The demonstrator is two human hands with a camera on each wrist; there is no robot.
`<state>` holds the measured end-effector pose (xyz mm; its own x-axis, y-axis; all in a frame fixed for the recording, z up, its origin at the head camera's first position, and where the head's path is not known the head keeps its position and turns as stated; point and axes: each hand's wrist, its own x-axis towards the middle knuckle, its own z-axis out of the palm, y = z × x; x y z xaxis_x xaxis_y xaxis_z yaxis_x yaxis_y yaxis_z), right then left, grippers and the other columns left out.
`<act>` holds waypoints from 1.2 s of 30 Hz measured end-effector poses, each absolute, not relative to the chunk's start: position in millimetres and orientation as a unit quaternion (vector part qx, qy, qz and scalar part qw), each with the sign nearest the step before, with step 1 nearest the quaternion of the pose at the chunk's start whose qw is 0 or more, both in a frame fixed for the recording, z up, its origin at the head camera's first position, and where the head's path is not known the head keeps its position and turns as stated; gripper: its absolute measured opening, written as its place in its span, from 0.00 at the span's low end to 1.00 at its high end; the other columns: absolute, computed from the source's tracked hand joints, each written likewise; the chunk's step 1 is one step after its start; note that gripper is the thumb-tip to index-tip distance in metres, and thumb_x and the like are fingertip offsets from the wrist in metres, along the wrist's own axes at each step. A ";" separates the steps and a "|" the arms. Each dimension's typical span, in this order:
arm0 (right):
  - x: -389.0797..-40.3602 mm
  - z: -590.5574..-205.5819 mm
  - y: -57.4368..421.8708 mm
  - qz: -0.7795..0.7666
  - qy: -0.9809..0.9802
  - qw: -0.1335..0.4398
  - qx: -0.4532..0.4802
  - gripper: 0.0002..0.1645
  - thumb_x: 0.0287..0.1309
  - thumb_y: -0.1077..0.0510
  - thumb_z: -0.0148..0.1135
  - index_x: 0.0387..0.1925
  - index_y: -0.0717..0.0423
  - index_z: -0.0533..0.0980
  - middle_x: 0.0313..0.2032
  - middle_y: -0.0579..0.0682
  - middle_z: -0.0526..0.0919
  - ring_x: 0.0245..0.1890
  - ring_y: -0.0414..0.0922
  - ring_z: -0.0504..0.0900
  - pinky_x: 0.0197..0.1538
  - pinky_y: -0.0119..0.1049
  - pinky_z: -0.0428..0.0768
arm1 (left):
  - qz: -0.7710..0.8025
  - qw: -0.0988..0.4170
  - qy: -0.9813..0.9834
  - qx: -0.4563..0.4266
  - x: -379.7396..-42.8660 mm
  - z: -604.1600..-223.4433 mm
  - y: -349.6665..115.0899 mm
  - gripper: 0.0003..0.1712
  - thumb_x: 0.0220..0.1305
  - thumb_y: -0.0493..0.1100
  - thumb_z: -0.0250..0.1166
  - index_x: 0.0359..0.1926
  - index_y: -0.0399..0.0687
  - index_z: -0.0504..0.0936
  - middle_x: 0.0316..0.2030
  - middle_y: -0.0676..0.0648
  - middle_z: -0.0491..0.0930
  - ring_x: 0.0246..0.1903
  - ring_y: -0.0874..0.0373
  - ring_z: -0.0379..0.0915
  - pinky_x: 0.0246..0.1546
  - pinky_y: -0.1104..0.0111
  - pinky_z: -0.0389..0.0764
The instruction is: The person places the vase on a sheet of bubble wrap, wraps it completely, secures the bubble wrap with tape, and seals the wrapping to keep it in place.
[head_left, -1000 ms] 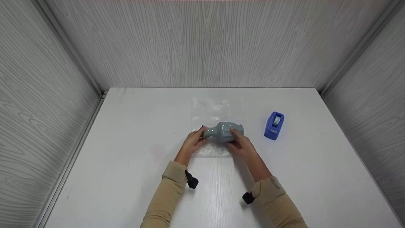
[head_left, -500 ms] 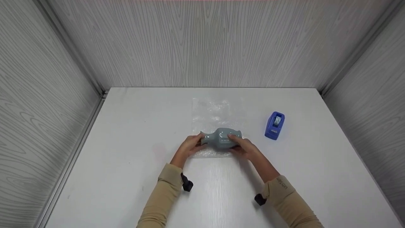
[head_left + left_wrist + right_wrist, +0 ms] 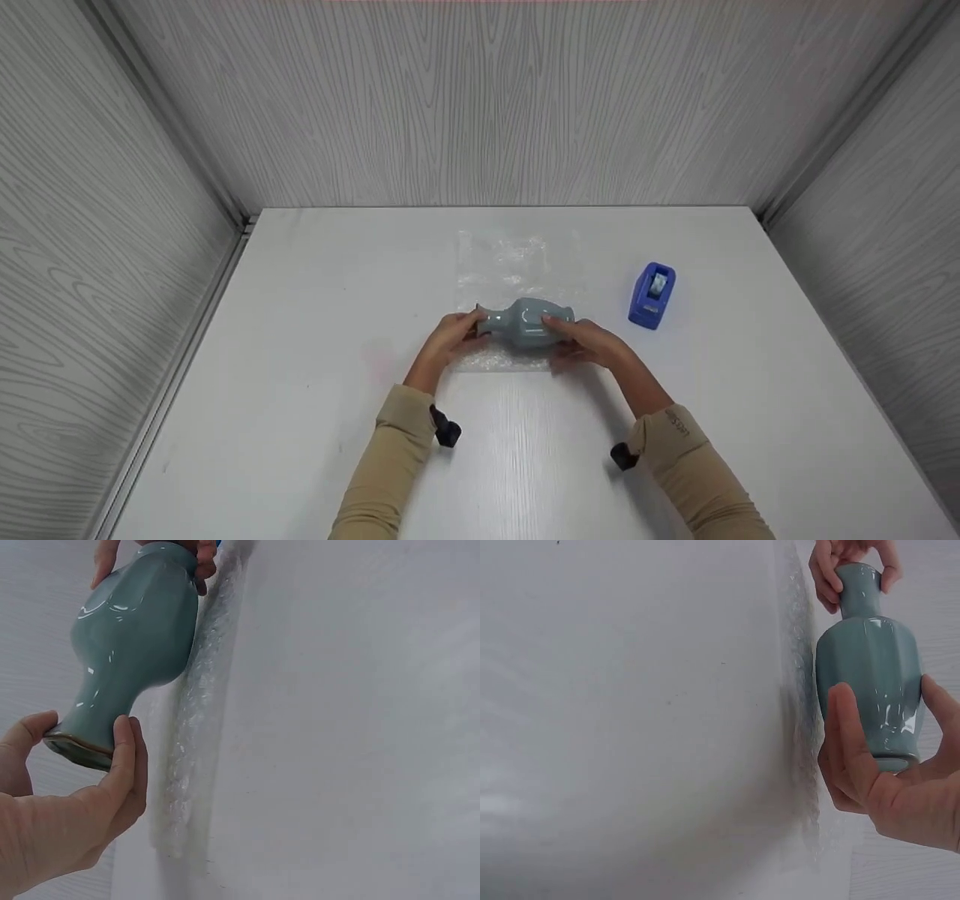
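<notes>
A glossy blue-green ceramic vase (image 3: 531, 322) lies on its side over a sheet of clear bubble wrap (image 3: 510, 262), its flared mouth to the left. My left hand (image 3: 454, 334) pinches the mouth rim between thumb and fingers; in the left wrist view the brown-edged rim of the vase (image 3: 135, 630) shows between them. At the other end my right hand (image 3: 589, 343) grips the body near the base, thumb on top. The right wrist view has fingers on both sides of the vase (image 3: 870, 667), just above its foot.
On the white table (image 3: 300, 315), a blue tape dispenser (image 3: 651, 296) with a roll of tape stands to the right of the bubble wrap. Grey wood-patterned panels (image 3: 480, 105) enclose the table at the back and both sides.
The vase has come slightly nearer to me, then shifted a little back away, held in both hands. My right forearm has swung outward to the right.
</notes>
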<state>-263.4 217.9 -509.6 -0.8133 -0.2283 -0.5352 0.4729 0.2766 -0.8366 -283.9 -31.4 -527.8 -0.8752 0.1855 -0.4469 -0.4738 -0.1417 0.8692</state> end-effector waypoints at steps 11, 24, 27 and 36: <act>-263.1 -510.3 217.3 -0.480 0.834 0.264 0.060 0.57 0.50 0.27 0.53 0.60 0.71 0.52 0.36 0.61 0.73 0.27 0.49 0.80 0.32 0.40 0.80 | 0.761 0.226 0.597 -0.116 -282.7 -533.1 -33.8 0.24 0.67 0.39 0.53 0.57 0.24 0.65 0.51 0.33 0.69 0.52 0.45 0.68 0.49 0.64 0.74; -259.2 -510.2 212.8 -0.289 0.935 -0.006 -0.203 0.38 0.56 0.42 0.60 0.65 0.46 0.61 0.61 0.53 0.63 0.59 0.52 0.65 0.56 0.52 0.67 | 0.662 0.197 0.720 -0.075 -278.7 -531.6 -33.1 0.32 0.61 0.43 0.57 0.61 0.28 0.62 0.53 0.35 0.70 0.51 0.48 0.70 0.49 0.64 0.73; -257.9 -515.0 212.6 -0.270 0.929 -0.027 -0.250 0.31 0.58 0.45 0.59 0.63 0.43 0.65 0.59 0.49 0.67 0.56 0.51 0.69 0.54 0.51 0.69 | 0.651 0.194 0.731 -0.072 -278.5 -535.3 -33.2 0.33 0.60 0.45 0.58 0.61 0.30 0.62 0.53 0.36 0.70 0.51 0.49 0.71 0.49 0.64 0.73; -257.0 -525.2 211.1 -0.239 0.941 -0.014 -0.237 0.47 0.44 0.48 0.72 0.65 0.49 0.61 0.59 0.55 0.69 0.54 0.56 0.70 0.54 0.52 0.68 | 0.660 0.199 0.719 -0.087 -277.9 -532.4 -33.0 0.32 0.59 0.44 0.59 0.61 0.31 0.64 0.52 0.37 0.72 0.50 0.50 0.71 0.50 0.63 0.72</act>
